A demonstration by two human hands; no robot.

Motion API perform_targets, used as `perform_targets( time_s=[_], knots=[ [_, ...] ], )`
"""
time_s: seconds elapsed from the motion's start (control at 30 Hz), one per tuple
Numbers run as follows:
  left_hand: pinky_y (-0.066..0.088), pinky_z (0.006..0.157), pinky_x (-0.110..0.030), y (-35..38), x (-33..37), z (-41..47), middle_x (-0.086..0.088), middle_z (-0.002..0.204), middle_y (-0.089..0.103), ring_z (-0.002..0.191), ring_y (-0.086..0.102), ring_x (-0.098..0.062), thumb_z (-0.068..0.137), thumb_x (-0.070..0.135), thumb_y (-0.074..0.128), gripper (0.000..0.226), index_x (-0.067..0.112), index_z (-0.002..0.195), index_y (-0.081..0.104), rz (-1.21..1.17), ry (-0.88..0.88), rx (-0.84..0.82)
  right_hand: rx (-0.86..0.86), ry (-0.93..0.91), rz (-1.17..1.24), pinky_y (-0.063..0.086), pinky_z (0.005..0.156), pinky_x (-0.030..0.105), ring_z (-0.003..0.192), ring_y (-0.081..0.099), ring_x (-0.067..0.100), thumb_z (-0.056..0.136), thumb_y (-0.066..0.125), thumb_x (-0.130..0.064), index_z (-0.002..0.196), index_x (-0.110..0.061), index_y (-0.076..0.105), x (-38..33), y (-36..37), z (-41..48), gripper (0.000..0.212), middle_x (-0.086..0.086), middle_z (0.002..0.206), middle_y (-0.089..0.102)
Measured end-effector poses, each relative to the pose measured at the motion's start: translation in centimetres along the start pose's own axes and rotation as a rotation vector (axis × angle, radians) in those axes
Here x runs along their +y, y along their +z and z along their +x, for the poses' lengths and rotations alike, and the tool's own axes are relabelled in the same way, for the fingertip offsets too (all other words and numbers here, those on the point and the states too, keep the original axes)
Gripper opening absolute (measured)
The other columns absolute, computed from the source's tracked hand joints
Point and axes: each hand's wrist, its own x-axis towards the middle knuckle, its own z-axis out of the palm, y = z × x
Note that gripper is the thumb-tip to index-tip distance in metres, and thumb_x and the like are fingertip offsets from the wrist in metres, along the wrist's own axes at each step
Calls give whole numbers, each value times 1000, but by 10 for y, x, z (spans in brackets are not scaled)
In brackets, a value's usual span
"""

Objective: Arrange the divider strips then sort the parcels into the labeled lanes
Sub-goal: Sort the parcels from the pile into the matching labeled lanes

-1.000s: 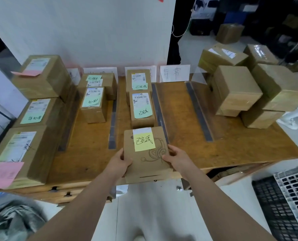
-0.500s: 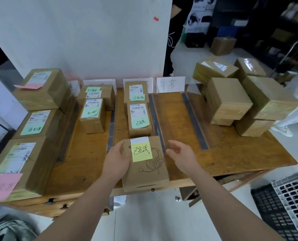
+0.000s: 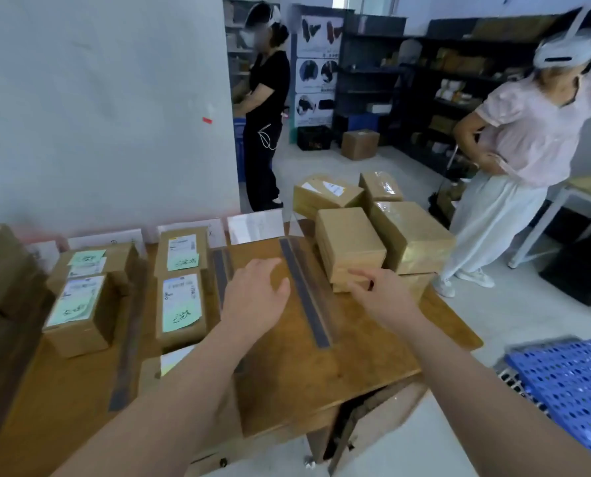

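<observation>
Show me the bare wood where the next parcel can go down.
Bare: the lane between the right divider strip and the neighbouring divider strip, under the left hand; also the near corner in front of the unsorted parcel stack. Crowded: the lane of green-noted parcels, and that stack.

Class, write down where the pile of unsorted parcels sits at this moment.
In the head view, the pile of unsorted parcels sits at the far right of the table, beside the rightmost divider strip and directly beyond the right hand.
</observation>
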Motion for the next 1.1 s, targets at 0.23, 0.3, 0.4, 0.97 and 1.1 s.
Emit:
perform_targets(
  time_s=[0.23, 0.3, 0.4, 0.97, 1.1],
  knots=[
    [41, 101, -33, 78, 106, 70, 3, 141, 53, 125, 50, -16, 95, 37, 56, 48, 27, 141, 47, -38, 38, -56, 35, 69, -22, 45, 78, 22, 91, 65, 16, 94, 58, -28, 128, -24, 62, 88, -91, 58, 34, -1, 104, 70],
    [41, 102, -32, 97, 128, 87, 2, 142, 52, 125, 50, -17, 95, 36, 56, 49, 27, 143, 46, -70, 7, -73, 35, 82, -1, 43, 80, 20, 93, 65, 17, 93, 59, -27, 128, -21, 62, 115, -111, 77, 35, 1, 102, 71],
    [43, 99, -33, 123, 154, 109, 0, 139, 54, 121, 53, -18, 97, 36, 55, 49, 26, 144, 44, -91, -50, -113, 31, 106, 48, 41, 92, 23, 111, 61, 19, 93, 60, -26, 129, -17, 61, 151, -131, 105, 37, 5, 123, 66],
    [44, 69, -23, 236, 195, 206, 2, 112, 66, 92, 59, -13, 98, 32, 54, 25, 18, 118, 62, -212, -239, -367, -62, 439, 469, 46, 95, 46, 108, 59, 36, 95, 53, -23, 108, 3, 64, 242, -119, 215, 31, 21, 115, 64],
    [45, 67, -23, 237, 202, 199, 8, 104, 66, 88, 60, -8, 94, 31, 59, 24, 23, 117, 61, -353, -289, -232, -42, 482, 696, 45, 77, 37, 86, 58, 21, 96, 51, -28, 101, -6, 62, 253, -119, 219, 25, 10, 101, 66]
  ],
)
